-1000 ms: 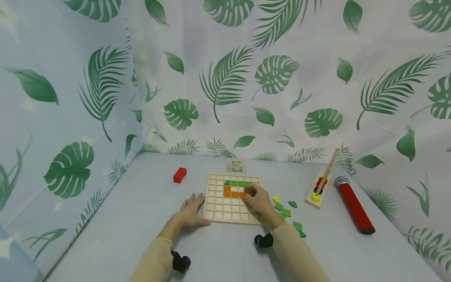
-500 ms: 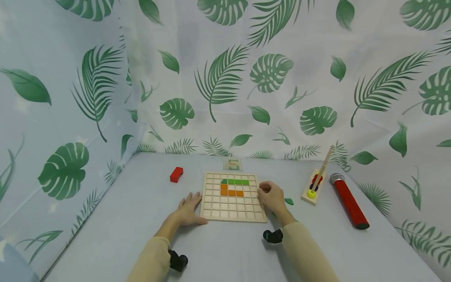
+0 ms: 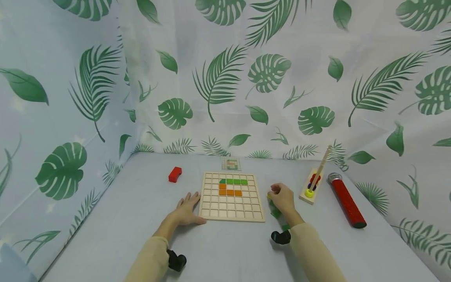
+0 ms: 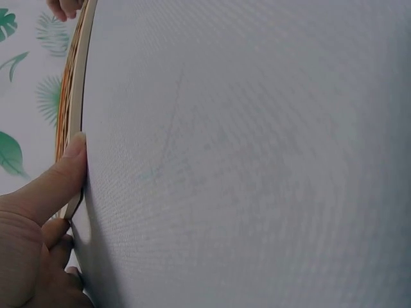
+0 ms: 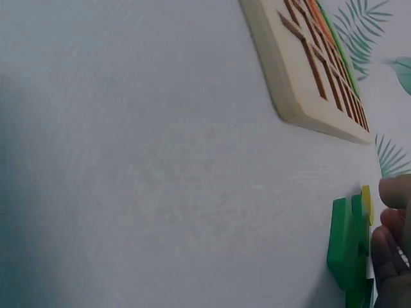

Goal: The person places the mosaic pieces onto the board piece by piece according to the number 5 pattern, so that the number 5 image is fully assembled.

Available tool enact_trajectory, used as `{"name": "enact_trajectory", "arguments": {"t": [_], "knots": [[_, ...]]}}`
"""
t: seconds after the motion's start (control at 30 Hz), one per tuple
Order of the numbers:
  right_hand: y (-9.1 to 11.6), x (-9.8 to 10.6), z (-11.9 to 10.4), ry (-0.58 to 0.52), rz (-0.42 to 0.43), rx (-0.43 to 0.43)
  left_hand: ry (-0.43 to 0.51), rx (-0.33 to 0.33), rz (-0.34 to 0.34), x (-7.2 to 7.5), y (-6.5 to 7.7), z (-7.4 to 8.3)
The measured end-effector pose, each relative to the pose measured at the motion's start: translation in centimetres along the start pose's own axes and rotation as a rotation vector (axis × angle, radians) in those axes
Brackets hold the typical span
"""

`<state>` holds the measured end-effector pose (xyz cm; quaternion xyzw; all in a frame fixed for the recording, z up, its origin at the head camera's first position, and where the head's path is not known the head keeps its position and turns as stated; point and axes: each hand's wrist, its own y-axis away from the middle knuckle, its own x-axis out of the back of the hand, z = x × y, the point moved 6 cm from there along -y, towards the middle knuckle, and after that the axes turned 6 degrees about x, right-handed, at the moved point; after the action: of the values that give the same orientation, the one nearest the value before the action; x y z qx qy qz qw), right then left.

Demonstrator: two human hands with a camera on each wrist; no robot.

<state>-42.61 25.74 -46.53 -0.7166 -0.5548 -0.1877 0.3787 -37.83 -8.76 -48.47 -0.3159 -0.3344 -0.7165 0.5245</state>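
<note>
A wooden grid board (image 3: 232, 220) lies on the table, with orange tiles (image 3: 230, 192) and green tiles (image 3: 237, 182) set in its upper cells. My left hand (image 3: 184, 211) rests at the board's near left corner with fingers spread. In the left wrist view its thumb (image 4: 67, 167) touches the board's front edge. To the right of the board, my right hand (image 3: 283, 199) hovers low over loose tiles, fingers loosely bent. A yellow tile (image 5: 366, 204) sits right by its fingertips, beside green tiles (image 5: 343, 244) in the right wrist view. The hand partly hides this pile.
Behind the board lies a small pattern card (image 3: 231, 163). A red block (image 3: 175, 174) with a notch is at back left. On the right are a wooden toy (image 3: 306, 199) with coloured beads and a slanted stick, and a red tube (image 3: 347, 201) with a metallic end.
My right hand has left the orange row on the board and moved right to the loose tiles. An orange tile now shows where its fingers were. The left hand stays at the corner.
</note>
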Motion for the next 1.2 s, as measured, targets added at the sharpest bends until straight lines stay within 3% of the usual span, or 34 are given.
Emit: {"name": "enact_trajectory", "arguments": {"t": [0.37, 0.57, 0.9, 1.2], "knots": [[0.4, -0.7, 0.1, 0.067, -0.074, -0.042, 0.020, 0.003, 0.001, -0.2, 0.2, -0.1], [0.6, -0.7, -0.1, 0.052, -0.047, 0.001, 0.016, 0.009, 0.005, -0.1, 0.2, -0.1], [0.1, -0.5, -0.1, 0.018, -0.097, 0.009, 0.003, 0.003, 0.006, 0.1, 0.2, 0.0], [-0.2, -0.7, -1.1, -0.035, -0.081, 0.074, 0.012, -0.003, 0.007, 0.1, 0.3, 0.1]]}}
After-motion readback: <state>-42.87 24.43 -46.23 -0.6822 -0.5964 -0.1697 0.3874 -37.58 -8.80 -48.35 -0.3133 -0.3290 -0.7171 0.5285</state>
